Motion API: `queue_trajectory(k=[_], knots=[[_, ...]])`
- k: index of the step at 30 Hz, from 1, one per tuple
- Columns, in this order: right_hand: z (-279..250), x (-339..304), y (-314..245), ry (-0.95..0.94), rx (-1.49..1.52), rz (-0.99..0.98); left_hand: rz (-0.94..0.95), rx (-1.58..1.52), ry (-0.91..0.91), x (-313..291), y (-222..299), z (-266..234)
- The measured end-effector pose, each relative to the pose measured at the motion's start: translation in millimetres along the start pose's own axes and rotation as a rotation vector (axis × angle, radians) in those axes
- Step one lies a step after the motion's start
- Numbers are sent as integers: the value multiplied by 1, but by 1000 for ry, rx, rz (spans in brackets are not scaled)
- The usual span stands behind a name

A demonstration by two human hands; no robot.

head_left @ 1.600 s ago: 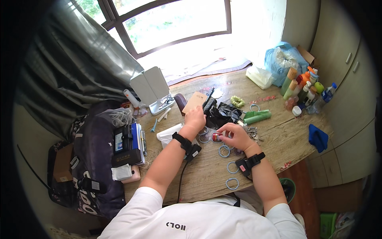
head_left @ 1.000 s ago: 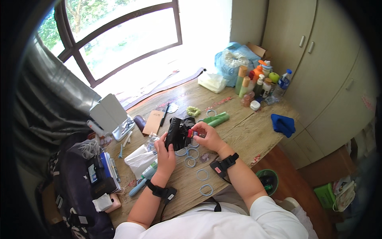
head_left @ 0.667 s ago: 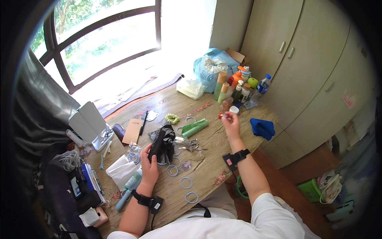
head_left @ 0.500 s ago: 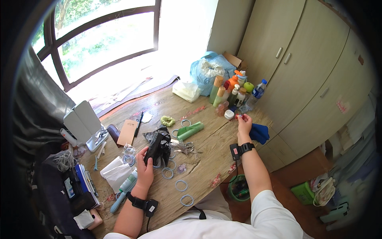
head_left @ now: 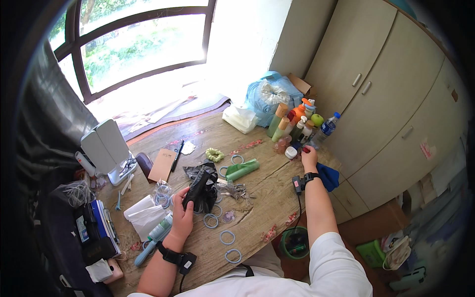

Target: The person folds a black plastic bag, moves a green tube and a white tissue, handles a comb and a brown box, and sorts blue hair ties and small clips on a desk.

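My left hand (head_left: 181, 220) is closed around a roll of black plastic bags (head_left: 197, 190), whose loose end spreads crumpled on the table. Beside that lie a roll of green plastic bags (head_left: 243, 170), a bunch of keys (head_left: 241, 192) and several pale blue hair ties (head_left: 227, 237). At the far right of the table, my right hand (head_left: 310, 158) pinches a small red item (head_left: 306, 149), mostly hidden by the fingers. It is next to a small white-lidded jar (head_left: 291, 153) and the group of bottles. A blue cloth (head_left: 327, 177) lies just right of that wrist.
Pump bottles (head_left: 299, 113), a green apple (head_left: 317, 120) and a water bottle (head_left: 328, 125) stand at the back right, by a tissue pack (head_left: 240, 118). On the left are a folding mirror (head_left: 106, 148), a notebook (head_left: 162, 165) and a blue-handled brush (head_left: 146, 253).
The whole view has shifted slightly. My right hand has moved in closer to the bottles, still pinching the red item. My left hand keeps its hold on the black roll.
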State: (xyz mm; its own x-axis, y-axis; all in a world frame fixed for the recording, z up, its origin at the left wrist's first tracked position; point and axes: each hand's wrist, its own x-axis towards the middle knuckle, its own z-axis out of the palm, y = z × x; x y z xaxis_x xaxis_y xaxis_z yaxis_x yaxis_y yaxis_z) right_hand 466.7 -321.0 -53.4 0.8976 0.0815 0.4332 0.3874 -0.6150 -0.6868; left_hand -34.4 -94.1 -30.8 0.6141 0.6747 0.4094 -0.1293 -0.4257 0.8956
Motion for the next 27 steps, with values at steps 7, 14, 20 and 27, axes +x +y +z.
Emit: queue_trajectory(k=[7,14,20,27], knots=[[3,0,-12,-40,66,16,-39,-38,15,0,-3,-3],[11,6,5,51,186,26,-38,-39,1,2,-2,-1],[22,-5,-30,134,307,28,-40,-74,31,-1,-6,-4],[3,-111,-167,-401,1058,133,-62,-86,49,-2,-15,-3]])
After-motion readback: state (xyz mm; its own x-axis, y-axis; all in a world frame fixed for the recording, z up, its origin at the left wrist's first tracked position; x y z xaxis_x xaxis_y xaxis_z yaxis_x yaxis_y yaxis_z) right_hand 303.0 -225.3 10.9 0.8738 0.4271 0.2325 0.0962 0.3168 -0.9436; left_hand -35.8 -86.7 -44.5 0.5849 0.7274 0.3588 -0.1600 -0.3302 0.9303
